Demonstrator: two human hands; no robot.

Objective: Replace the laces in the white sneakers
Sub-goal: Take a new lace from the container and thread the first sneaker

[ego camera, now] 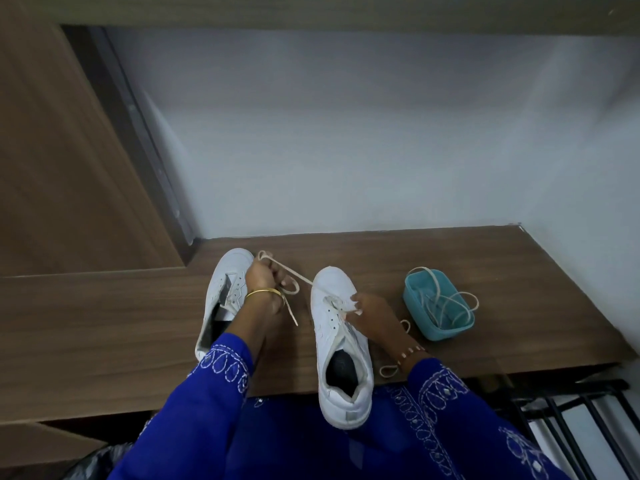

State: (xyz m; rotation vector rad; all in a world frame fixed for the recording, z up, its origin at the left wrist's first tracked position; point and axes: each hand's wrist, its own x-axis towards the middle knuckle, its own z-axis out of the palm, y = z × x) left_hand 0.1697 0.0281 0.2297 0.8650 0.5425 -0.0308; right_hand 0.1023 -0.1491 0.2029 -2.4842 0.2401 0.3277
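I am viewing two white sneakers on the wooden tabletop (398,258). The right sneaker (341,344) is lying centre, heel overhanging the near edge. The left hand (265,280), its grip clamped on the lace (294,273), is pulling it taut left of that sneaker. The right hand (372,315) is pinching the lacing at its eyelets. The left sneaker (225,292) is lying farther left. A teal container (438,306) holding spare laces (446,303) is sitting to the right
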